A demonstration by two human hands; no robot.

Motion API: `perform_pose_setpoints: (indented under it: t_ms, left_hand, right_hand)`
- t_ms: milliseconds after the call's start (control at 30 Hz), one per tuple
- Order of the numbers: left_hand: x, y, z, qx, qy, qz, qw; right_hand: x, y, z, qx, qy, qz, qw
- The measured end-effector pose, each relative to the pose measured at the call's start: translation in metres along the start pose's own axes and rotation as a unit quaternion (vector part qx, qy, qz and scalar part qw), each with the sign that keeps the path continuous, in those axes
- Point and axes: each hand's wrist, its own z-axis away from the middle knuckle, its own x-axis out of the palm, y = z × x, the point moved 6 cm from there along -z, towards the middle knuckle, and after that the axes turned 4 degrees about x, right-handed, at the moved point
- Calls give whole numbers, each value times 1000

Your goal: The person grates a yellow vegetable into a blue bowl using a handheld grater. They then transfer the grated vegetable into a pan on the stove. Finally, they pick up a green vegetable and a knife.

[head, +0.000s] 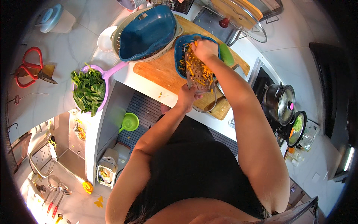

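Observation:
My left hand [186, 98] grips the near end of a flat metal grater [199, 74], which slants over a blue plastic basket [179, 53]. Orange shreds lie on the grater and in the basket. At the grater's far end, my right hand [205, 50] is closed around an orange piece, mostly hidden by the fingers. A green vegetable [226, 55] lies against the basket's right side on the wooden cutting board [156, 70]. Part of a knife blade shows beside the grater.
Left of the board stand a larger blue basket in a beige colander [148, 33] and a purple strainer [105, 84] of leafy greens. Red-handled scissors [35, 67] hang or lie at far left. Lidded pots [279, 103] stand on the stove at right. A glass lid [246, 19] leans behind the board.

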Motion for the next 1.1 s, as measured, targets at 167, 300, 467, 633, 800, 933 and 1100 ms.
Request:
perform_pose_setpoints:
  t_ms: [167, 300, 467, 633, 800, 933, 1100]
  left_hand:
    - [-6, 27, 5, -26, -45, 45, 998]
    - [-3, 38, 6, -19, -71, 69, 995]
    - [-8, 12, -7, -56, -83, 128, 987]
    - [-16, -1, -8, -75, -31, 115, 990]
    - [-28, -2, -12, -48, -4, 58, 997]
    - [-49, 5, -12, 100, 175, -132, 970]
    - [30, 91, 4, 434, 35, -471, 767]
  right_hand:
    - [12, 47, -12, 101, -21, -166, 981]
    - [-3, 64, 3, 83, -107, -398, 907]
    - [-25, 65, 36, 19, -57, -395, 917]
    - [-13, 97, 62, 54, 109, -430, 894]
    - [-25, 110, 73, 109, -20, -256, 960]
    - [-10, 119, 80, 74, 70, -292, 951]
    - [13, 160, 103, 145, 169, -463, 858]
